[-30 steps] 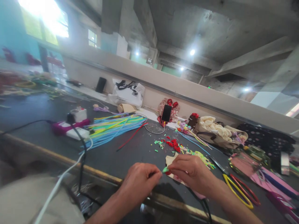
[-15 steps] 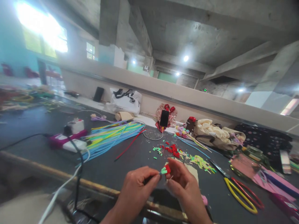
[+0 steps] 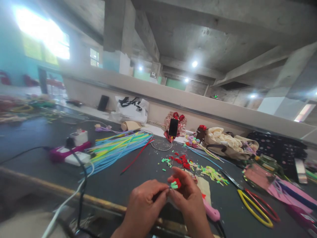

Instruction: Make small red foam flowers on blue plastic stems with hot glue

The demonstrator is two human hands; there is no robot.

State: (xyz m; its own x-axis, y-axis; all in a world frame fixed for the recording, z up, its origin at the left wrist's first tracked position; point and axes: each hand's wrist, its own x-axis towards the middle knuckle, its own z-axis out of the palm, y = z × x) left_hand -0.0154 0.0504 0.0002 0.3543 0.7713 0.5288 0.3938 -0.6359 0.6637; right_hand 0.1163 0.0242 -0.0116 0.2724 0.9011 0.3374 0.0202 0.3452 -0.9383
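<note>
A small red and green piece (image 3: 175, 183) is held low in the middle of the head view, over the table's front edge. My left hand (image 3: 148, 201) pinches its stem end between thumb and forefinger. My right hand (image 3: 188, 195) curls around the piece from the right, its thumb at the stem near my left fingertips. Beyond my hands lie red bits (image 3: 183, 161), green bits (image 3: 167, 161) and yellow-green bits (image 3: 214, 174). A pink-handled tool (image 3: 212, 211), with a cord, rests right of my right hand, partly hidden by it.
Blue and yellow stems (image 3: 119, 148) lie at left beside a power strip (image 3: 76, 155) with cords. Scissors (image 3: 255, 206) with red and yellow handles and a glass jar (image 3: 260, 170) are at right. A phone (image 3: 172, 127) stands at the back.
My right thumb has moved left to the stem, beside my left fingertips. More of the pink-handled tool now shows. The view has shifted slightly.
</note>
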